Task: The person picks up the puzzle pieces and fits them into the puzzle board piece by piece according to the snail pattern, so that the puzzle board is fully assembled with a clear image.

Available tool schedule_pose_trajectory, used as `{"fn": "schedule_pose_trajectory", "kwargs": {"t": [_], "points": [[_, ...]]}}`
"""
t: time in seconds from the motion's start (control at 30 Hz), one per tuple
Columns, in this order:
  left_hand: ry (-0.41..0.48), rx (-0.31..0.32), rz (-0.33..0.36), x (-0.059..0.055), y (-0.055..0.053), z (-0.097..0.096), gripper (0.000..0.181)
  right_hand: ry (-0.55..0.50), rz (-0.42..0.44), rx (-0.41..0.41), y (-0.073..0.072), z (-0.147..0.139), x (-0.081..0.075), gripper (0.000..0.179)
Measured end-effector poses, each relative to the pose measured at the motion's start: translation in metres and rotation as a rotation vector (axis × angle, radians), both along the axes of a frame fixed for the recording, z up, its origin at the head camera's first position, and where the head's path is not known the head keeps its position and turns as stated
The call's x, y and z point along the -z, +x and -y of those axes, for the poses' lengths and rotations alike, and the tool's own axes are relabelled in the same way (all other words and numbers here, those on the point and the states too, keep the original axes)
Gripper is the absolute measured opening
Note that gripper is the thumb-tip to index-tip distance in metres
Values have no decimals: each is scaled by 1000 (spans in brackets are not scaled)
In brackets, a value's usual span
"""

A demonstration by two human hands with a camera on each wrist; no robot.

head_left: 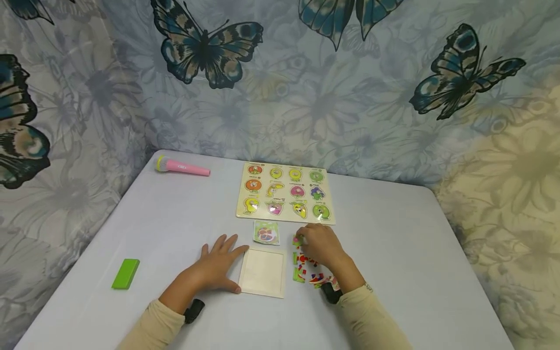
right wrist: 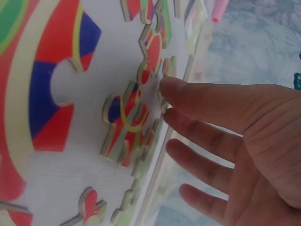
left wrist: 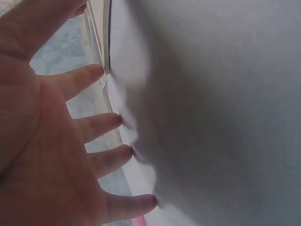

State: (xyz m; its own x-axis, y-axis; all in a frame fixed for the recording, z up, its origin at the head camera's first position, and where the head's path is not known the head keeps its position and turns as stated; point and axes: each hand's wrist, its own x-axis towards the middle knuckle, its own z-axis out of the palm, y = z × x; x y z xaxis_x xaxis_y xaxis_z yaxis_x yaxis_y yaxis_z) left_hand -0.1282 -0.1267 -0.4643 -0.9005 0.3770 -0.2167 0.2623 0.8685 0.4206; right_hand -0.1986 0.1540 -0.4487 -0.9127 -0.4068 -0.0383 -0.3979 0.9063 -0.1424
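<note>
A shallow, blank wooden puzzle tray (head_left: 262, 273) lies flat on the white table. My left hand (head_left: 214, 267) is beside its left edge, fingers spread, with the index fingertip and thumb touching the rim. Right of the tray are several loose jigsaw pieces (head_left: 303, 260) in red, green, blue and white. My right hand (head_left: 325, 248) is over their far end. In the right wrist view its thumb and index finger pinch a small puzzle piece (right wrist: 163, 102) near the table surface; most of it is hidden. Just beyond the tray lies a small picture card (head_left: 266, 233).
A board with fruit pictures (head_left: 241, 194) lies behind the card. Toward the far left corner is a pink toy microphone (head_left: 185, 168), and a green block (head_left: 125, 273) lies at left. A butterfly-patterned wall covering (head_left: 280, 112) borders the table's far edge.
</note>
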Motion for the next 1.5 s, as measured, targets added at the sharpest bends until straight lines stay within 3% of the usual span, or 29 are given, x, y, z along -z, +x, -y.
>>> {"fn": "schedule_pose_trajectory", "kwargs": {"t": [0.3,0.63,0.73,0.87,1.0,1.23,1.5], "points": [[36,-18,12,0,3,2,99,-2,-37,-14,0,5,3,21],[16,-30,9,5,-1,3,100,0,-118,-67,5,13,5,22],[9,-37,11,7,-3,4,100,-37,-156,-131,10,25,2,24],[3,-43,14,8,-6,6,100,-90,-208,-275,15,49,-1,24],[-4,-38,14,8,-8,7,99,-86,-205,-358,19,70,3,24],[-14,-26,16,3,-11,5,99,-58,-142,-348,21,85,10,21],[-15,-35,31,3,-9,6,98,-47,-148,-354,22,91,14,22]]}}
